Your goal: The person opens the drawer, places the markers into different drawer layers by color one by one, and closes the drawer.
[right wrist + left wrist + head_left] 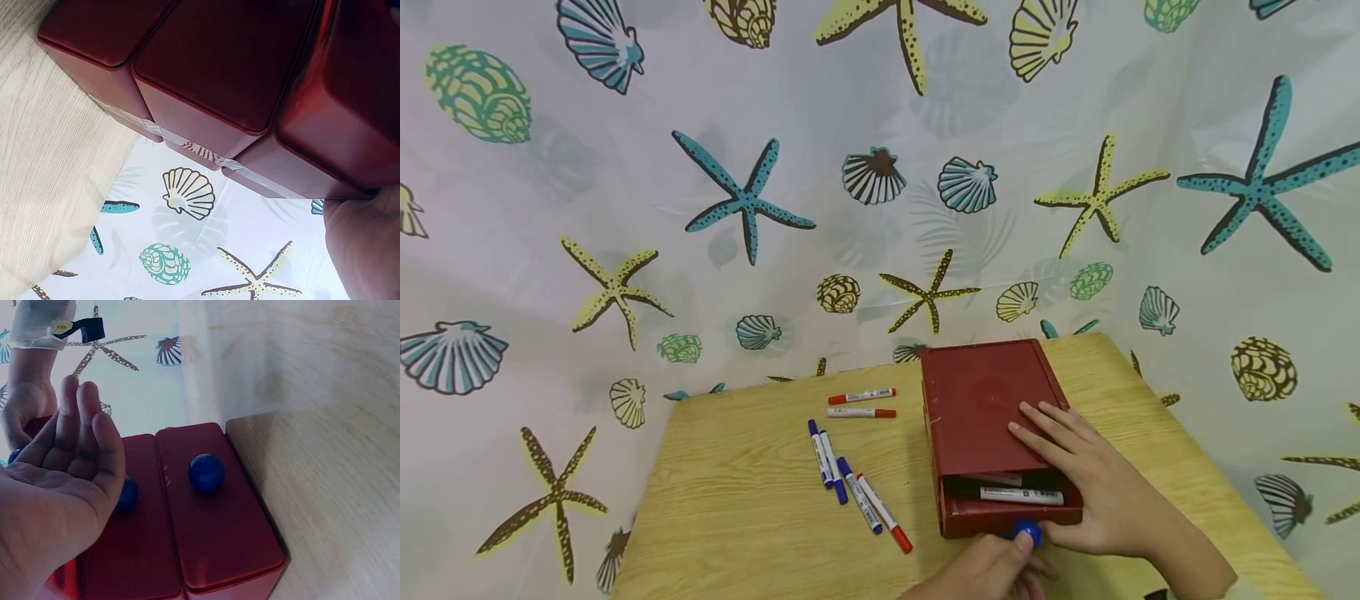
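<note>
You are partway through working the drawer of the red box (988, 412), which sits toward the right rear of the desk (737, 517). The drawer (1011, 504) stands drawn out a little toward you, and a marker (1021, 496) with a white label lies inside it, with at least one more dark one behind. Your right hand (1090, 479) lies flat on the box lid, fingers (1037, 429) straight and slightly spread, pressing down to steady it. Your left hand (992, 571) is at the blue knob (1028, 533) on the drawer front; from the head view the thumb and fingers seem to pinch it, though the left wrist view shows the palm fairly open with fingers close together, so the grip is not certain. Six loose pens lie well apart from the box on its left: two red-capped markers (861, 404) side by side, and a group of blue and red ones (850, 483) nearer you. I judge the step in hand to be moving the drawer by its knob; keep the lid held firmly so the box does not slide, and pull or push straight along the drawer's line.
</note>
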Demonstrator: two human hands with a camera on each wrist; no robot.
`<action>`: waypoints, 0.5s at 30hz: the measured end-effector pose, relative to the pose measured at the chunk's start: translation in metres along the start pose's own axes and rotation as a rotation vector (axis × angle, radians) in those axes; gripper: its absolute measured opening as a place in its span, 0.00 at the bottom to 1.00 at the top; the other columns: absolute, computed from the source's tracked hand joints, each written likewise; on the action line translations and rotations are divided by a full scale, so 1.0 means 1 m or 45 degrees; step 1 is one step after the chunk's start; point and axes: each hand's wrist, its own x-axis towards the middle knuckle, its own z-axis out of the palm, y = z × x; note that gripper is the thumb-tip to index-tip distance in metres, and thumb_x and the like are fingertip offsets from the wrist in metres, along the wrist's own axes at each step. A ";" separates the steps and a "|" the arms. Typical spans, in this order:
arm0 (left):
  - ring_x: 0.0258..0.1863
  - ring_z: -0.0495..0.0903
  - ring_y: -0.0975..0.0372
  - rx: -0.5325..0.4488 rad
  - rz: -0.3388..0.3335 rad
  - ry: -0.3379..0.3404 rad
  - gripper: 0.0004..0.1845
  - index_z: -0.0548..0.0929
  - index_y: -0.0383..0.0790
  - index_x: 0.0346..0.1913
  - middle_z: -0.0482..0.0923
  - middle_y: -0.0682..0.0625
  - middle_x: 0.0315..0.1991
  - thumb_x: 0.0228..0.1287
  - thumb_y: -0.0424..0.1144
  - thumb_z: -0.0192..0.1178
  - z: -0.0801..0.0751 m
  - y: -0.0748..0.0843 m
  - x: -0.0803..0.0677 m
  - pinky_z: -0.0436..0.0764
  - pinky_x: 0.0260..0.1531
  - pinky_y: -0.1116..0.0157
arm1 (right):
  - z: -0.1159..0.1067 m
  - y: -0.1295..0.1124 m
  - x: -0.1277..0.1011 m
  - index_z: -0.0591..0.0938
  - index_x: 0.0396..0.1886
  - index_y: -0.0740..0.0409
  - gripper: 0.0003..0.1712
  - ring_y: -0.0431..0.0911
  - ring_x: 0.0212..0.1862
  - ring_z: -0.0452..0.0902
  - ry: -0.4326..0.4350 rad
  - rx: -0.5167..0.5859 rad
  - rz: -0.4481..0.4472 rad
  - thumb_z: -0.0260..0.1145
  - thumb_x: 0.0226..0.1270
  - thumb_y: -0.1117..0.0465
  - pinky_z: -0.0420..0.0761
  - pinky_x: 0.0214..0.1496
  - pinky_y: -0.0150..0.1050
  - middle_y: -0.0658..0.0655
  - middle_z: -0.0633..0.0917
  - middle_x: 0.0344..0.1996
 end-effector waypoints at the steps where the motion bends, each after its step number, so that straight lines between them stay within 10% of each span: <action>1: 0.34 0.81 0.80 -0.003 -0.031 0.002 0.48 0.84 0.29 0.63 0.91 0.40 0.46 0.87 0.61 0.18 0.001 -0.001 0.001 0.84 0.42 0.75 | 0.000 0.000 0.000 0.70 0.82 0.45 0.65 0.59 0.82 0.59 0.002 0.001 -0.004 0.84 0.38 0.40 0.35 0.84 0.28 0.56 0.68 0.81; 8: 0.37 0.82 0.75 -0.249 -0.188 0.016 0.52 0.83 0.30 0.65 0.88 0.35 0.52 0.82 0.69 0.18 0.007 -0.006 0.009 0.83 0.43 0.74 | 0.001 0.000 -0.001 0.69 0.82 0.45 0.65 0.59 0.82 0.59 0.005 -0.004 -0.017 0.84 0.40 0.38 0.35 0.84 0.28 0.57 0.68 0.81; 15: 0.38 0.82 0.73 -0.524 -0.152 -0.053 0.59 0.74 0.23 0.71 0.71 0.14 0.62 0.78 0.74 0.15 0.009 0.000 0.017 0.82 0.44 0.75 | 0.000 -0.001 0.000 0.69 0.82 0.44 0.65 0.59 0.82 0.59 -0.013 -0.002 0.015 0.85 0.41 0.38 0.34 0.84 0.27 0.55 0.67 0.82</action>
